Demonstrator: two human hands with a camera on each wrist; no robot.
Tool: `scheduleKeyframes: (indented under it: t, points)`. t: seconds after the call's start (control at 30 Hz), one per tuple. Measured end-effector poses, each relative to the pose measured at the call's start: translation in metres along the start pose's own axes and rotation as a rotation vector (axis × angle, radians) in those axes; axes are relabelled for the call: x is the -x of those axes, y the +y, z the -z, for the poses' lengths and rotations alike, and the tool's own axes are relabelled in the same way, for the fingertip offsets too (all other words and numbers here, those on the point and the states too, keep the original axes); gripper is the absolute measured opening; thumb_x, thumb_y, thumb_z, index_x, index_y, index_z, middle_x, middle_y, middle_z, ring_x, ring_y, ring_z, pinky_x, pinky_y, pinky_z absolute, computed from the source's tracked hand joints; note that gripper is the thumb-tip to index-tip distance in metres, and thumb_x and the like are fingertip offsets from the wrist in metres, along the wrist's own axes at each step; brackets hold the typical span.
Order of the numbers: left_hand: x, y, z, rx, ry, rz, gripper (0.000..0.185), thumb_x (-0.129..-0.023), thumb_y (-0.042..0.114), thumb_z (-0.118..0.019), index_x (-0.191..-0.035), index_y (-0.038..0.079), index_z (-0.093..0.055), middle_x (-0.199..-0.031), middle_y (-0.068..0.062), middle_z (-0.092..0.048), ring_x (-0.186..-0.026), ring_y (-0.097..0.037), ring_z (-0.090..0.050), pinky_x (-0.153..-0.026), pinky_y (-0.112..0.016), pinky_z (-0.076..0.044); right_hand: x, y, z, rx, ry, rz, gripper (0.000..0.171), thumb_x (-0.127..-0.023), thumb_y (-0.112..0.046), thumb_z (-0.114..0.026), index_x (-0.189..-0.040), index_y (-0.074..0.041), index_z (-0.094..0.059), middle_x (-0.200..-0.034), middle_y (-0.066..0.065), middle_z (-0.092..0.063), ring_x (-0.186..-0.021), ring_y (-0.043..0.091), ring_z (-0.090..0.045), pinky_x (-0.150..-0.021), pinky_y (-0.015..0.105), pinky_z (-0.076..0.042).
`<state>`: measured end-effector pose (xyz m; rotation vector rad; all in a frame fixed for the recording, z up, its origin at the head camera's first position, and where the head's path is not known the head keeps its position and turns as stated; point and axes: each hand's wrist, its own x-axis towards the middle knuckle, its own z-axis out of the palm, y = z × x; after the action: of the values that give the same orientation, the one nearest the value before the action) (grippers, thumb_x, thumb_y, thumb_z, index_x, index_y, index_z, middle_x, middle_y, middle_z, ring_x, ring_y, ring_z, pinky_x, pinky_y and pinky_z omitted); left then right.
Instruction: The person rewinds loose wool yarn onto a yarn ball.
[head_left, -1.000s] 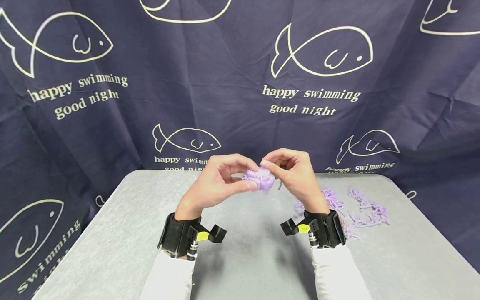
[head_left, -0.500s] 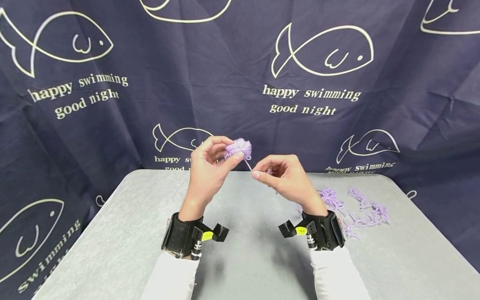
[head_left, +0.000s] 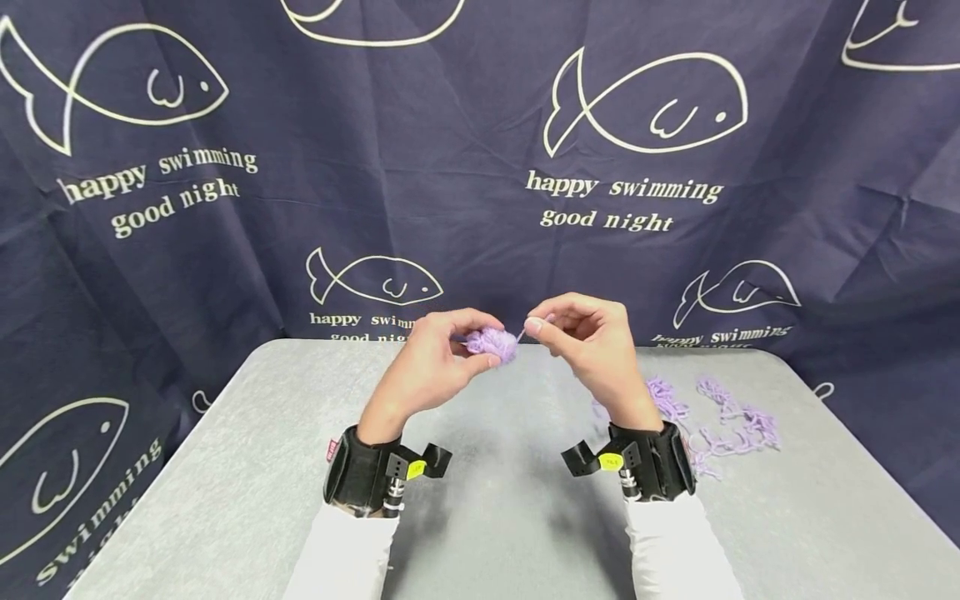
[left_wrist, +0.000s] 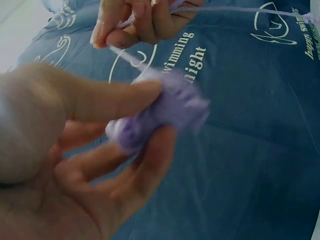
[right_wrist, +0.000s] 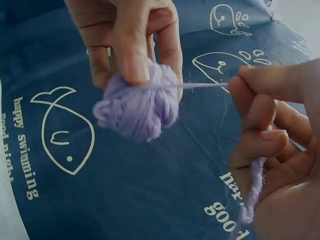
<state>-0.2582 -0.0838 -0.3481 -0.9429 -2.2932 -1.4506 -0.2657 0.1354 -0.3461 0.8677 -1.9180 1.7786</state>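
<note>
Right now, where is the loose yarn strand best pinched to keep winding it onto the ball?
Probably on the taut strand beside the ball, from the right, as the right hand pinches it. The left hand grips the ball, leaving that side open.

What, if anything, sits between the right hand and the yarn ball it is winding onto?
Nothing visible does. Only a short taut strand spans the gap from the right hand to the purple yarn ball, which the left hand pinches.

A staged recording setup: fish-print backdrop cloth point(head_left: 480, 167) behind grey table point(head_left: 495, 517).
</note>
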Motion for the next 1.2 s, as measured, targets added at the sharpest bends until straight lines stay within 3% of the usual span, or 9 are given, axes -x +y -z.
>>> scheduleKeyframes:
  t: [0.2, 0.37, 0.47, 0.6, 0.8, 0.9, 1.03, 1.13, 1.2]
  points:
    - [0.004, 0.001, 0.007, 0.266, -0.231, -0.059, 0.031, -0.083, -0.01, -0.076, -0.113, -0.004, -0.07, -0.105, -0.009, -0.071, -0.095, -0.021, -0.067, -0.081, -0.036, -0.061, -0.002, 0.003, 0.002, -0.144, 0.106, -0.045, 0.008, -0.087, 0.0, -0.077, -0.093, 0.004, -0.074, -0.072, 0.003, -0.068, -0.055, 0.01, -0.049, -0.047, 0.02, -0.039]
    - [0.006, 0.003, 0.011, 0.56, -0.25, -0.108, 0.034, -0.084, -0.014, -0.072, -0.117, -0.01, -0.066, -0.108, -0.014, -0.07, -0.096, -0.023, -0.067, -0.082, -0.035, -0.06, -0.003, 0.007, 0.0, -0.179, 0.147, -0.069, 0.009, -0.087, 0.002, -0.077, -0.094, 0.006, -0.073, -0.073, 0.004, -0.069, -0.055, 0.008, -0.05, -0.048, 0.019, -0.039]
    - [0.006, 0.004, 0.012, 0.678, -0.15, -0.138, 0.033, -0.085, -0.011, -0.073, -0.117, -0.003, -0.069, -0.107, -0.011, -0.071, -0.094, -0.022, -0.068, -0.083, -0.031, -0.058, -0.003, 0.01, -0.002, -0.101, 0.129, -0.065, 0.01, -0.087, -0.001, -0.078, -0.094, 0.005, -0.073, -0.075, 0.005, -0.07, -0.057, 0.008, -0.054, -0.051, 0.019, -0.044]
    - [0.002, 0.004, 0.009, 0.81, 0.069, -0.158, 0.032, -0.088, -0.011, -0.069, -0.113, 0.008, -0.072, -0.107, -0.008, -0.071, -0.094, -0.018, -0.068, -0.083, -0.028, -0.058, -0.004, 0.014, -0.005, 0.019, 0.063, -0.032, 0.007, -0.088, -0.003, -0.079, -0.092, 0.0, -0.075, -0.071, 0.004, -0.067, -0.056, 0.011, -0.052, -0.05, 0.022, -0.043]
    - [-0.005, 0.009, 0.003, 0.977, 0.39, -0.118, 0.039, -0.09, -0.022, -0.051, -0.112, 0.004, -0.071, -0.107, -0.013, -0.07, -0.094, -0.02, -0.068, -0.082, -0.03, -0.06, -0.002, 0.014, -0.011, 0.119, -0.076, -0.009, 0.005, -0.088, -0.005, -0.077, -0.089, 0.0, -0.075, -0.07, 0.006, -0.066, -0.056, 0.011, -0.051, -0.048, 0.021, -0.041]
    - [-0.007, 0.007, 0.001, 0.925, 0.52, -0.097, 0.033, -0.09, -0.021, -0.056, -0.113, -0.001, -0.069, -0.105, -0.014, -0.07, -0.091, -0.02, -0.068, -0.081, -0.031, -0.06, -0.001, 0.012, -0.013, 0.158, -0.121, -0.003, 0.005, -0.087, -0.005, -0.077, -0.089, 0.0, -0.075, -0.075, 0.004, -0.07, -0.062, 0.011, -0.058, -0.054, 0.02, -0.049]
    - [-0.009, 0.002, 0.0, 0.622, 0.641, -0.07, 0.029, -0.086, -0.017, -0.068, -0.113, -0.008, -0.068, -0.103, -0.013, -0.07, -0.089, -0.018, -0.067, -0.078, -0.027, -0.06, 0.001, 0.008, -0.014, 0.177, -0.155, 0.02, 0.003, -0.086, -0.002, -0.078, -0.089, -0.003, -0.076, -0.074, 0.001, -0.07, -0.061, 0.011, -0.059, -0.053, 0.02, -0.048]
    - [-0.008, -0.002, -0.001, 0.315, 0.638, -0.044, 0.03, -0.083, -0.013, -0.074, -0.113, -0.008, -0.069, -0.105, -0.014, -0.071, -0.092, -0.018, -0.068, -0.077, -0.026, -0.06, 0.001, 0.005, -0.012, 0.123, -0.155, 0.034, 0.005, -0.084, 0.002, -0.077, -0.088, -0.001, -0.076, -0.073, 0.003, -0.068, -0.059, 0.011, -0.055, -0.048, 0.021, -0.042]
    - [-0.007, -0.004, -0.002, 0.137, 0.583, -0.029, 0.029, -0.084, -0.009, -0.075, -0.112, -0.006, -0.07, -0.107, -0.015, -0.07, -0.094, -0.02, -0.068, -0.078, -0.027, -0.06, 0.001, 0.004, -0.01, 0.065, -0.138, 0.034, 0.006, -0.084, 0.005, -0.077, -0.088, 0.001, -0.076, -0.074, 0.005, -0.069, -0.059, 0.011, -0.055, -0.048, 0.021, -0.043]
